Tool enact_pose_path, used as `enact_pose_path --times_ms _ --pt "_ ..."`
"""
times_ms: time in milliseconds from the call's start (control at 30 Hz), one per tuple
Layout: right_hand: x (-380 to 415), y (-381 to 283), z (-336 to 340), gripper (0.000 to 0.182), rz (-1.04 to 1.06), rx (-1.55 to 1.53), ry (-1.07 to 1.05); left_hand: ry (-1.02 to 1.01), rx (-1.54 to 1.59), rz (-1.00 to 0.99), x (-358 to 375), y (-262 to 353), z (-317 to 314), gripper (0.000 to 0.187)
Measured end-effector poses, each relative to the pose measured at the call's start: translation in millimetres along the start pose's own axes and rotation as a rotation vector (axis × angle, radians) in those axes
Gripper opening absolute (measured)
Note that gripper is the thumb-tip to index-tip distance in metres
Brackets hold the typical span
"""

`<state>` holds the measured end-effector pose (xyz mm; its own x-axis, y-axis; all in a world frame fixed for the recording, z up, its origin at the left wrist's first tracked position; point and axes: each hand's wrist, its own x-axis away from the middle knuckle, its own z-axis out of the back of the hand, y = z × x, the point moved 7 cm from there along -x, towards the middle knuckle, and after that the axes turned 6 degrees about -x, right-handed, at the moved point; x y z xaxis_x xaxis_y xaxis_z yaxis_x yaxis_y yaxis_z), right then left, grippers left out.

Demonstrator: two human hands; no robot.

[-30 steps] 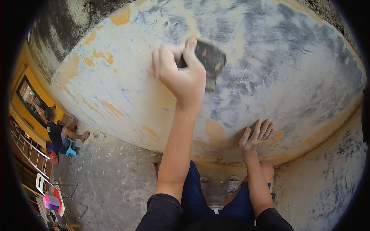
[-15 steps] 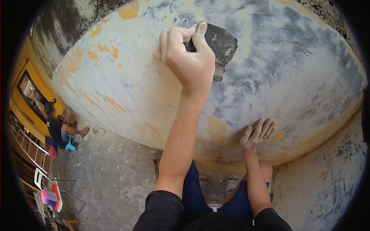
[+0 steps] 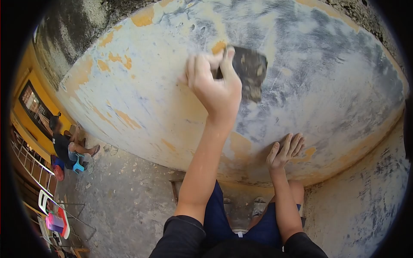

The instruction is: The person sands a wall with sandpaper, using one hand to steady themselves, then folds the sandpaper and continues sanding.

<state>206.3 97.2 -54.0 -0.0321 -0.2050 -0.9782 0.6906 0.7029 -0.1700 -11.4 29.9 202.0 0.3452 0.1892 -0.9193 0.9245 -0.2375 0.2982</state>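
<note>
My left hand (image 3: pixel 215 81) is closed, pinching a dark, worn sheet of sandpaper (image 3: pixel 249 71) between thumb and fingers. The sheet lies against the curved wall (image 3: pixel 159 94), which has whitish, grey-smudged and yellow patches. Motion smears the fingers and the sheet a little. Lower and to the right, my right hand (image 3: pixel 285 151) rests on the same wall with its fingers spread, holding nothing. Pale dust coats both hands.
On the left, a person (image 3: pixel 64 142) sits on a small blue stool (image 3: pixel 78 164) by the wall. Closer stand a white-and-red chair (image 3: pixel 64 223) and a pink-purple container (image 3: pixel 54 222). The concrete floor (image 3: pixel 124 206) has pale flecks.
My left hand has moved down and slightly right along the wall with the sandpaper, uncovering a yellow patch above it. My right hand has stayed nearly still.
</note>
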Motion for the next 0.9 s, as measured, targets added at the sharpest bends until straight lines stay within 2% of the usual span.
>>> enact_pose_path --times_ms 33,200,267,367,433,500,533,633,700,767,833,900 --pt "2 0 0 0.054 -0.003 0.009 -0.007 -0.038 0.020 0.062 9 -4 3 0.033" --pt "2 1 -1 0.054 -0.008 0.006 -0.011 -0.028 -0.140 -0.036 -23 12 -6 0.034" --pt "-1 -1 1 0.055 -0.010 0.006 -0.025 0.042 0.031 -0.017 -28 11 -8 0.028" --pt "1 0 0 0.055 -0.007 0.000 -0.011 -0.014 -0.035 0.059 -6 4 -1 0.032" --pt "3 1 0 0.055 -0.004 0.009 -0.011 -0.012 0.020 0.056 4 -1 5 0.030" --pt "-1 2 -3 0.055 0.003 0.020 -0.007 -0.048 -0.067 0.040 5 -3 3 0.031" --pt "-3 0 -1 0.055 0.004 0.011 -0.003 -0.009 -0.109 -0.047 -11 7 2 0.030" --pt "0 -1 3 0.054 -0.001 0.002 -0.030 0.071 -0.020 -0.056 -37 12 -8 0.030" --pt "0 0 2 0.054 -0.007 0.004 -0.023 0.033 0.024 -0.012 -26 8 -6 0.030" --pt "1 0 1 0.055 0.001 -0.006 -0.011 -0.069 0.055 0.176 -2 -6 -5 0.029" --pt "3 -1 2 0.055 0.000 -0.006 -0.009 -0.023 0.111 0.144 8 -8 1 0.029" --pt "-1 0 1 0.055 0.007 0.000 -0.001 -0.042 -0.080 0.000 6 -3 2 0.030"
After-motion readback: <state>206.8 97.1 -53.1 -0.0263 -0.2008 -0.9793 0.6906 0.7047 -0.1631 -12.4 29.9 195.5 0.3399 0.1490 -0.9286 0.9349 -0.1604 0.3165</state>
